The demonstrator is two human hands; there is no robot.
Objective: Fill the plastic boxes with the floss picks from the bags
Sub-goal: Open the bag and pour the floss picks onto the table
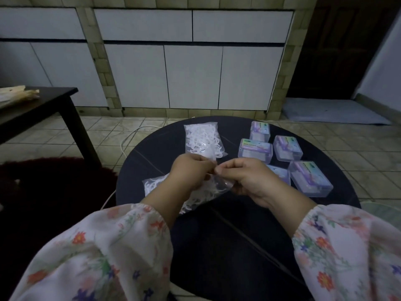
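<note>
Both hands pinch the top edge of a clear bag (199,192) of white floss picks above the round table (152,153): left hand (191,170) and right hand (249,179) close together. A second bag (202,140) lies beyond; five closed boxes (255,148) sit right

On the table (138,170), one bag (202,140) is placed behind another bag (156,184); five boxes (255,149) are grouped to their right
</note>
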